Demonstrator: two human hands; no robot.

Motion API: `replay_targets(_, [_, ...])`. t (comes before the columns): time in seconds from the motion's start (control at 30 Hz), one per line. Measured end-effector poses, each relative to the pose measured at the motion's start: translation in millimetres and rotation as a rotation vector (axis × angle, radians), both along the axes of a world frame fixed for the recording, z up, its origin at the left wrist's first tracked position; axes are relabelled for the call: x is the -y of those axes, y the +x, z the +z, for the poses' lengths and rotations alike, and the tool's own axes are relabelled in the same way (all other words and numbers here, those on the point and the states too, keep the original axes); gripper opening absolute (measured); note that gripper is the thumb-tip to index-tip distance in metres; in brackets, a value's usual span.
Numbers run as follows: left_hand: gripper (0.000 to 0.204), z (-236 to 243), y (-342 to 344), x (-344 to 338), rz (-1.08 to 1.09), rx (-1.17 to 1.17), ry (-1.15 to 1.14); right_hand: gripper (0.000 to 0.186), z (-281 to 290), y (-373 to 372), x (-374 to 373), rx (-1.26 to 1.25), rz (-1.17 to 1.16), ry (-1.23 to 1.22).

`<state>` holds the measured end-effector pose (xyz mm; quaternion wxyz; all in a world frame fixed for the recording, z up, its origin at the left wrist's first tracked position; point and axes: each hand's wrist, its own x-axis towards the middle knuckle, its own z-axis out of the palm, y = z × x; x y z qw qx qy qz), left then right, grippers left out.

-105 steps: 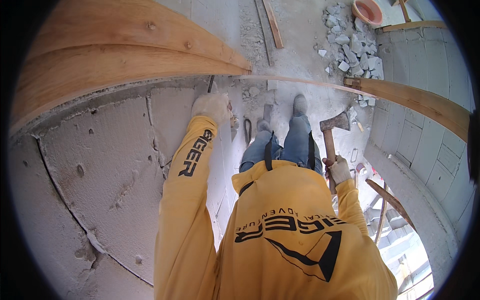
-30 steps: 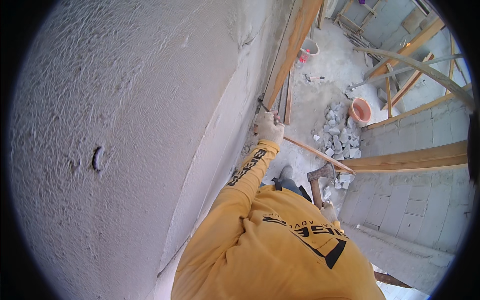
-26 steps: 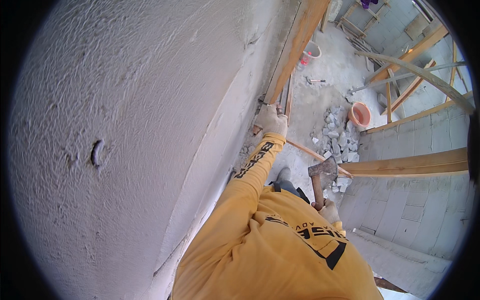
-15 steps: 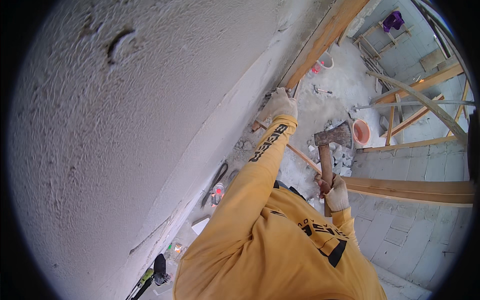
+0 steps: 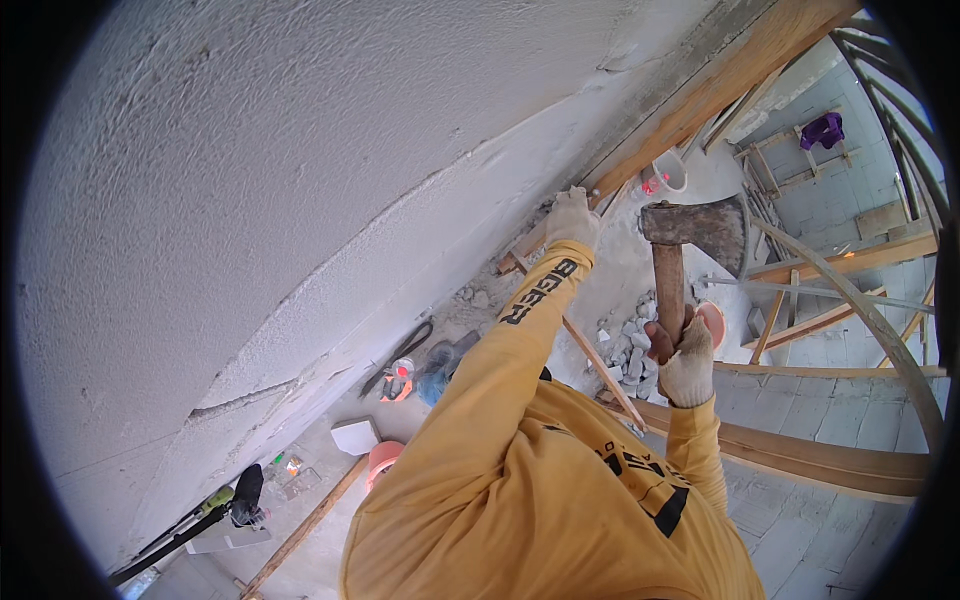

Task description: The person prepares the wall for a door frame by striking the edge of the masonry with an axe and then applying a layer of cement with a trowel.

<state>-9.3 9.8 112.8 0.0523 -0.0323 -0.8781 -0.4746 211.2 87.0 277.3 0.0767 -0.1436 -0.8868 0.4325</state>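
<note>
My right hand (image 5: 688,365), in a white work glove with bare fingertips, is wrapped round the wooden handle of a hatchet (image 5: 668,280). The worn metal head points up, its blade turned to the right. My left hand (image 5: 572,218), gloved as well, reaches forward along the wall. Its fingers are closed beside the lower end of a long wooden beam (image 5: 680,115); what they pinch is too small to make out. The hatchet head is to the right of my left hand, apart from it.
A rough plastered wall (image 5: 300,200) fills the left side. Broken rubble (image 5: 628,350) lies on the floor, with a white bucket (image 5: 672,172) farther off and a pink bucket (image 5: 712,325) behind my right hand. Timber braces (image 5: 820,320) cross the right side. A thin wooden strip (image 5: 598,365) runs near my body.
My right hand has raised the hatchet higher and closer to view. My left hand stays by the beam's end. The whole view has shifted, showing more floor at lower left.
</note>
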Motion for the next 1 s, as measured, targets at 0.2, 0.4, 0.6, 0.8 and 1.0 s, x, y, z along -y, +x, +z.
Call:
replay_targets(0.2, [0.032, -14, -7, 2, 0.069, -0.069, -0.013, 0.025, 18, -31, 6, -0.213, 0.042, 0.188])
replay_targets(0.4, [0.036, -15, 3, -3, 0.068, -0.017, -0.016, 0.028, -10, -67, 5, -0.168, -0.059, -0.049])
replay_targets(0.6, [0.036, -17, -3, -7, 0.052, 0.01, -0.078, 0.039, -54, -78, -28, 0.254, 0.193, 0.376])
replay_targets(0.8, [0.032, -14, 1, 0, 0.032, 0.055, -0.037, 0.024, 2, -80, 17, -0.375, 0.016, -0.096])
replay_targets(1.0, [0.031, -15, 0, -8, 0.034, -0.004, 0.005, 0.026, -88, -78, -46, 0.072, 0.252, 0.526])
